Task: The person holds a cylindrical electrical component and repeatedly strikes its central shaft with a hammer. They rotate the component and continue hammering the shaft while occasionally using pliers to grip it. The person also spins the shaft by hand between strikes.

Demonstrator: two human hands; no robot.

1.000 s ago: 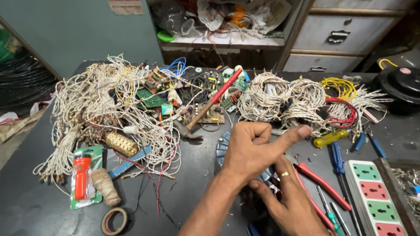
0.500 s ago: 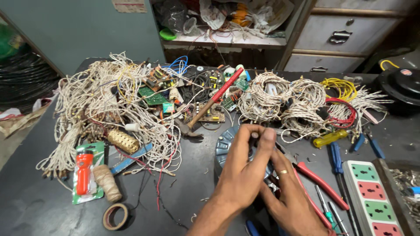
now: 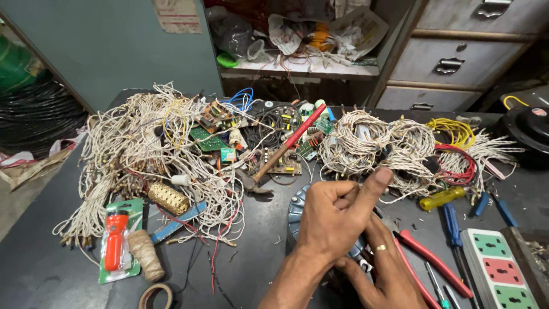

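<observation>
Now the left hand (image 3: 337,220) lies over the right hand (image 3: 386,272), fingers curled in and the thumb stuck up to the right; it rests on a round grey motor (image 3: 297,214), whose edge shows at the left of the knuckles. I cannot tell if the left hand really grips it. The right hand, with a ring on one finger, is under the left one, its fingers pressed to the motor's lower side; what it pinches is hidden. The motor sits on the dark tabletop (image 3: 257,263), near the front edge. Just right of the hands lie red pliers (image 3: 432,260), then a blue screwdriver (image 3: 452,226), a yellow screwdriver (image 3: 441,198) and a socket strip (image 3: 497,269). Behind the hands are wire coils (image 3: 377,146) and a hammer (image 3: 280,154). Far left lie a big wire heap (image 3: 131,149), an orange torch (image 3: 114,240), a twine spool (image 3: 144,254) and a tape roll (image 3: 155,296).
</observation>
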